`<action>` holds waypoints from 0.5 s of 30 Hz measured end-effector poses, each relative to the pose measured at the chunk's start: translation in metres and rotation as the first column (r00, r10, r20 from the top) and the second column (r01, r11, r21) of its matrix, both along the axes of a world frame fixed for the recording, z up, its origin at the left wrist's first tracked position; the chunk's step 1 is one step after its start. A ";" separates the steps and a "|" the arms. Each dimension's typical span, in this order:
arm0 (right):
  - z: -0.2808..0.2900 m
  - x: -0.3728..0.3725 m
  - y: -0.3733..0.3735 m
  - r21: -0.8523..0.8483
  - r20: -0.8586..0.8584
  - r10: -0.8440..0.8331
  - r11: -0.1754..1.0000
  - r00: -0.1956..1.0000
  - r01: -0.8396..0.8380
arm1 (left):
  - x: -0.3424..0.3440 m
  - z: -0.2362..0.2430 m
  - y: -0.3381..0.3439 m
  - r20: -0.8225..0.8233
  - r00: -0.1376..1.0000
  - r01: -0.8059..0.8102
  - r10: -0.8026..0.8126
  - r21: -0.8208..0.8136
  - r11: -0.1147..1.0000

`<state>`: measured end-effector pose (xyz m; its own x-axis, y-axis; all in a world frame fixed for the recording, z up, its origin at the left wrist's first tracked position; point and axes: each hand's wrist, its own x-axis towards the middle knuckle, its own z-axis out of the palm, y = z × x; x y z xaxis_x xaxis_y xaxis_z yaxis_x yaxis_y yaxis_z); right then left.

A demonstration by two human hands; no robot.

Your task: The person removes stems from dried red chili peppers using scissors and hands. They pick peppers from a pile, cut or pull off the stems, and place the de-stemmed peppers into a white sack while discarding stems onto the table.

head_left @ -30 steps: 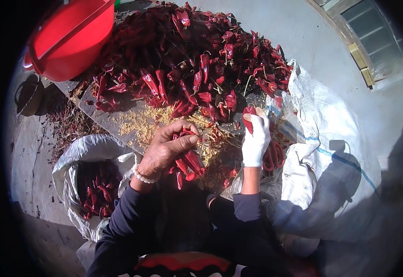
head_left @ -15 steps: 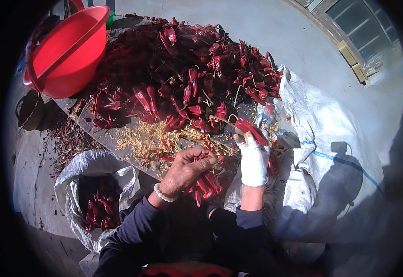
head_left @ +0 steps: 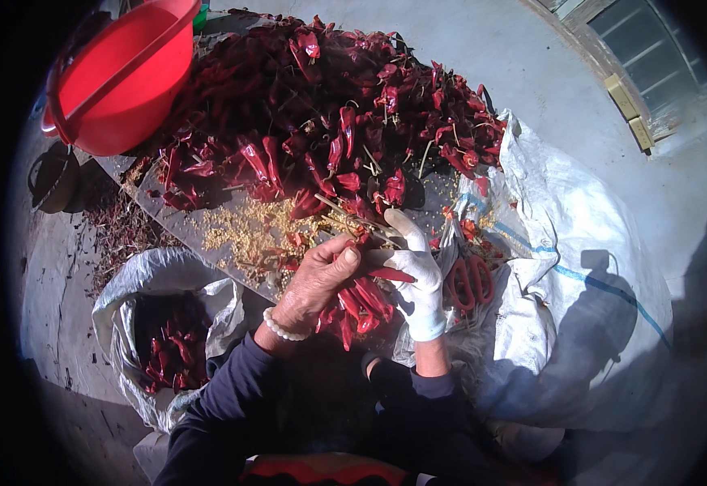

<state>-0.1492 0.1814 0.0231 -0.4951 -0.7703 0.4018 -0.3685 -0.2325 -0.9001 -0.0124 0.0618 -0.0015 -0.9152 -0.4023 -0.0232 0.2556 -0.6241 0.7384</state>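
Observation:
My left hand [head_left: 319, 287], bare with a pale bead bracelet, is closed on a bunch of red dried peppers [head_left: 362, 312] that dangle below it. My right hand [head_left: 414, 287], in a white glove, has come against it, its fingers bent around a long red pepper [head_left: 390, 274] lying crosswise at my left fingertips; one gloved finger points up. Just right of the glove lie red-handled scissors [head_left: 480, 279]. Beyond both hands, yellow seeds [head_left: 236, 235] and dry stalks are scattered on a grey board [head_left: 165, 193], in front of a heaped pile of red peppers [head_left: 313, 121].
A red plastic tub [head_left: 118, 81] stands at the back left, above a dark basket [head_left: 49, 180]. An open white sack [head_left: 114, 312] holding peppers is at the lower left. A large white sack [head_left: 588, 219] lies at the right, by a wall with a barred window [head_left: 641, 44].
My right hand has moved left and down to my left hand, bringing its pepper across to the bunch. The scissors are now uncovered. My left hand has shifted right since a second ago.

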 end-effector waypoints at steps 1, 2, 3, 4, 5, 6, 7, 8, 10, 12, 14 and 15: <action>-0.001 -0.001 0.000 0.013 -0.074 0.015 1.000 0.997 -0.014 | 0.000 -0.002 -0.002 0.031 0.999 -0.014 0.016 -0.051 0.999; 0.001 -0.006 -0.002 0.012 -0.304 0.020 1.000 0.952 -0.017 | 0.001 -0.003 -0.005 0.062 0.998 -0.026 0.033 -0.100 0.995; 0.000 -0.011 -0.001 0.039 -0.409 0.040 0.999 0.912 -0.026 | 0.001 -0.005 -0.007 0.092 0.994 -0.036 0.050 -0.150 0.988; 0.002 -0.015 0.000 0.060 -0.509 0.057 0.998 0.859 -0.031 | 0.000 0.005 -0.005 0.103 0.991 -0.064 0.088 -0.215 0.974; 0.002 -0.016 0.001 0.038 -0.395 0.022 0.999 0.918 -0.008 | 0.000 0.008 -0.004 0.119 0.987 -0.072 0.106 -0.256 0.964; 0.003 -0.016 0.002 0.020 -0.274 -0.013 1.000 0.962 0.019 | 0.000 0.010 -0.003 0.135 0.983 -0.081 0.125 -0.296 0.952; 0.006 -0.016 0.003 0.004 -0.149 -0.047 0.999 0.988 0.048 | 0.001 0.013 -0.003 0.150 0.978 -0.089 0.146 -0.337 0.937; 0.016 -0.020 -0.001 -0.014 -0.444 -0.208 0.974 0.871 0.225 | 0.004 0.029 0.000 0.200 0.971 -0.065 0.128 -0.293 0.954; 0.029 -0.009 0.001 0.028 -0.389 -0.277 0.950 0.879 0.312 | 0.004 0.033 -0.001 0.256 0.958 -0.056 0.131 -0.280 0.958; 0.036 0.007 0.000 0.022 -0.399 -0.245 0.961 0.884 0.276 | 0.006 0.031 -0.001 0.249 0.955 -0.070 0.164 -0.348 0.935; 0.032 0.018 -0.005 0.043 -0.594 -0.237 0.945 0.769 0.325 | 0.004 0.025 0.003 0.226 0.952 -0.082 0.208 -0.464 0.882; 0.029 0.022 -0.008 0.055 -0.682 -0.236 0.927 0.692 0.371 | 0.003 0.020 0.004 0.211 0.945 -0.096 0.249 -0.549 0.831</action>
